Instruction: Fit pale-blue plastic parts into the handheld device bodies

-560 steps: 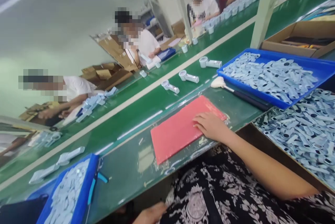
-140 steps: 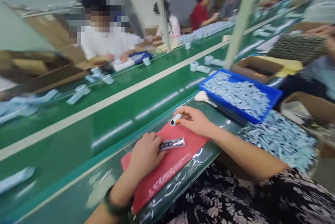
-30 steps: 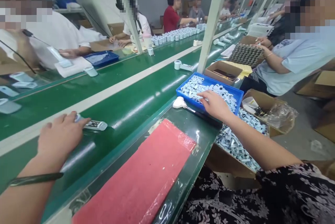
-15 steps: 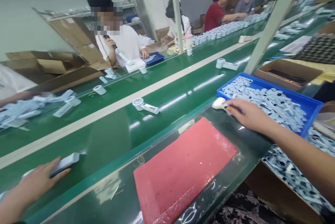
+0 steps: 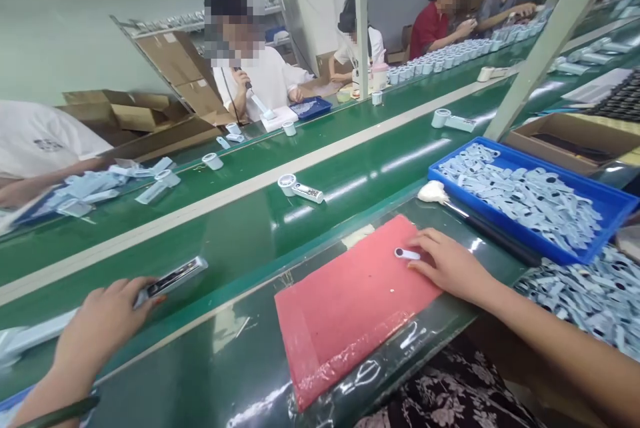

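Over the green belt at the lower left, my left hand point(image 5: 103, 321) grips a long pale-blue housing point(image 5: 177, 276) whose open, dark inner side faces up. My right hand point(image 5: 450, 261) is at the right part of the red mat point(image 5: 350, 308), its thumb and fingers around the end of a small pale-blue piece point(image 5: 407, 254) with a dark round spot. Behind that hand lies a black-handled brush point(image 5: 493, 233) with a white covered tip point(image 5: 433, 192), beside the blue tray point(image 5: 595, 248) of small pale-blue pieces.
A round-headed device point(image 5: 306, 193) lies on the green belt point(image 5: 240, 228) beyond the mat. Loose pieces fill a heap point(image 5: 585, 301) at the right. Several people sit across the belt; one in white point(image 5: 260, 71) holds a tool. A slanted post point(image 5: 545, 48) rises behind the tray.
My right hand has left the brush and moved onto the red mat, at the small piece. My left hand has raised the housing and turned its open side up. The view has shifted.
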`<state>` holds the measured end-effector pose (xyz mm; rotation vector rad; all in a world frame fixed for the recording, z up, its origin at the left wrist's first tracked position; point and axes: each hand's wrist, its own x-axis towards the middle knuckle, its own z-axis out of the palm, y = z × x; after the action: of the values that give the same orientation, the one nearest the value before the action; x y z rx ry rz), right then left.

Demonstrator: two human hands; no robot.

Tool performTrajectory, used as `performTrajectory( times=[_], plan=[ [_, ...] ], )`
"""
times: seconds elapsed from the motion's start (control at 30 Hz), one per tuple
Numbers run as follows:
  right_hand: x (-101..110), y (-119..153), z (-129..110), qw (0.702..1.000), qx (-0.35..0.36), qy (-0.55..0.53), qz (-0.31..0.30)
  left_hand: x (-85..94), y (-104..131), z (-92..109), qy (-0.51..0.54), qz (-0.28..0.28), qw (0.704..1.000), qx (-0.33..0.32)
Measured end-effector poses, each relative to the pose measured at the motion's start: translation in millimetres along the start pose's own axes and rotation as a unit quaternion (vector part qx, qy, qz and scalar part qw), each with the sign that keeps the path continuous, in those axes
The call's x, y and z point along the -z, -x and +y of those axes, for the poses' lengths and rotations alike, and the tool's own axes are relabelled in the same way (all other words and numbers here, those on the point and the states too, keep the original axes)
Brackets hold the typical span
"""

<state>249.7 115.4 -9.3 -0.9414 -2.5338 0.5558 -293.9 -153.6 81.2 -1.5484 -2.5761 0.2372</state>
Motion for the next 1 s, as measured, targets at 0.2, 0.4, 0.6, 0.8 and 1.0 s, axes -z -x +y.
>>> performTrajectory(
  times=[0.2,0.4,0.6,0.8,1.0],
  plan=[
    [2,2,-15,0.998,0.011,0.037,0.043,34.0,16,188,0.128,0.062,0.961,-0.238],
    [15,-1,-44,0.992,0.071,0.035,0.103,23.8,35,306,0.166,0.063,0.915,-0.361],
    [11,1,-65,0.991,0.116,-0.033,0.06,7.4,32,316,0.258,0.066,0.89,-0.369],
    [-7,3,-77,0.991,0.105,-0.083,-0.001,15.8,34,315,0.395,0.046,0.839,-0.371],
    [-13,3,-79,0.99,0.089,-0.108,0.017,13.9,35,322,0.418,0.055,0.84,-0.342]
  ],
)
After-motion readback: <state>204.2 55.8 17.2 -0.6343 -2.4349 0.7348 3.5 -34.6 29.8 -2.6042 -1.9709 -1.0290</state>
